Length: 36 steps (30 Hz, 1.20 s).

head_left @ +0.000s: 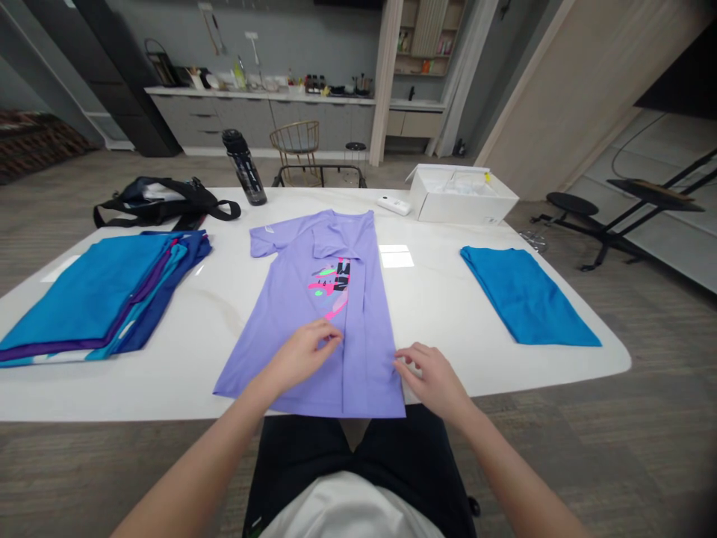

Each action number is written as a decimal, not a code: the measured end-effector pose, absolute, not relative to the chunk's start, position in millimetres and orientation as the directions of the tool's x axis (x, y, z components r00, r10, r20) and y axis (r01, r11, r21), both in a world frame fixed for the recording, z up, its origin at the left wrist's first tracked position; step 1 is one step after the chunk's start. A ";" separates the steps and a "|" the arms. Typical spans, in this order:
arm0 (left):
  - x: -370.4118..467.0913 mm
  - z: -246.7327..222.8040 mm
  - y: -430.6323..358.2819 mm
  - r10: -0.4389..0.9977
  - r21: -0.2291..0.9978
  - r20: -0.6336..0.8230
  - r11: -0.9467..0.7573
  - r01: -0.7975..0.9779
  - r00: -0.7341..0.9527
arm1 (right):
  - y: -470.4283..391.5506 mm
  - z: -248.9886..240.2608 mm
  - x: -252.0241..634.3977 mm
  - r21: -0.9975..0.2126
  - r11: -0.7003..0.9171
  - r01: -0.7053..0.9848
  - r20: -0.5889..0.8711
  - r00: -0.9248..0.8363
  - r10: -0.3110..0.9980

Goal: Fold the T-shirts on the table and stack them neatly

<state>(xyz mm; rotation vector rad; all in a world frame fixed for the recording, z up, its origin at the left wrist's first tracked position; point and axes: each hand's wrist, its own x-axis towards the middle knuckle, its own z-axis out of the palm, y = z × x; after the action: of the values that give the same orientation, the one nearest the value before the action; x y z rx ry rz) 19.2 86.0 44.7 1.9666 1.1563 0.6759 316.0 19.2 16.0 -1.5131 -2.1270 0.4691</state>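
A lavender T-shirt [370, 321] lies on the white table in front of me, its right side folded inward. The folded-over sleeve rests across the chest and partly covers a pink, green and black print. My left hand [308, 351] is over the shirt's lower middle, thumb and fingertips closed together at the edge of the folded flap. At the shirt's right outer edge, my right hand [431, 373] pinches the fabric between thumb and curled fingers. The left sleeve stays spread out, and the hem lies along the table's near edge.
Folded clothes [95, 291] are stacked at left, with a black bag [168, 198] behind them. A dark bottle [244, 168] stands upright nearby. A folded blue garment [529, 295] lies at right. At the back are a white box [462, 198] and a small white device [393, 205].
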 end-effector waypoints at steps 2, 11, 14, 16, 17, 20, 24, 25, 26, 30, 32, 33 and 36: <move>18.4 40.0 128.2 0.911 0.772 0.052 -0.297 0.562 0.410 | 62.3 19.2 319.4 -0.595 0.295 0.748 0.122 -0.279 0.952; 3.0 17.9 324.1 0.990 0.570 0.119 -0.131 0.811 0.076 | 279.9 14.7 312.4 -0.596 0.231 0.769 0.074 -0.235 0.969; 5.0 13.5 380.3 0.989 0.489 0.147 -0.098 0.867 0.029 | 351.7 9.5 308.0 -0.543 0.192 0.818 0.131 -0.143 0.981; 10.4 12.1 412.6 0.988 0.428 0.151 -0.093 0.899 0.031 | 397.0 7.0 304.6 -0.496 0.162 0.853 0.183 -0.079 0.980; 13.5 11.6 426.8 0.988 0.395 0.148 -0.099 0.913 0.043 | 418.1 6.0 303.1 -0.466 0.147 0.872 0.204 -0.056 0.977; 20.6 8.7 460.4 0.986 0.286 0.127 -0.142 0.948 0.109 | 473.1 2.9 301.3 -0.376 0.113 0.920 0.204 -0.037 0.978; 18.9 -3.2 484.4 0.983 0.170 0.091 -0.172 0.970 0.159 | 523.3 -3.9 309.7 -0.335 0.063 0.940 0.086 -0.036 0.996; 16.7 -7.2 487.4 0.984 0.165 0.082 -0.168 0.972 0.156 | 531.6 -5.9 313.0 -0.336 0.054 0.940 0.069 -0.032 0.997; 14.2 -11.2 489.5 0.986 0.170 0.073 -0.162 0.972 0.151 | 538.2 -7.8 316.3 -0.339 0.053 0.939 0.063 -0.034 0.997; 4.8 -20.9 490.5 0.988 0.250 0.085 -0.148 0.957 0.131 | 551.8 -13.8 324.3 -0.356 0.192 0.915 0.116 -0.160 0.980; 2.0 -18.8 487.1 0.983 0.347 0.141 -0.159 0.924 0.116 | 554.3 -14.8 324.1 -0.361 0.269 0.893 0.161 -0.224 0.961; 1.1 -15.8 485.0 0.978 0.415 0.178 -0.172 0.893 0.105 | 555.5 -14.6 323.2 -0.369 0.284 0.885 0.190 -0.227 0.955; -0.2 -1.4 481.5 0.957 0.601 0.288 -0.215 0.770 0.042 | 561.6 -12.3 319.4 -0.394 0.270 0.879 0.285 -0.162 0.945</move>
<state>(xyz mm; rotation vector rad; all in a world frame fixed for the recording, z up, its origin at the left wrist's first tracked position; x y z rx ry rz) -0.2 481.5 -1.4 2.0410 1.7591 0.9430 319.4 561.6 -12.3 -1.6420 -2.0761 0.1870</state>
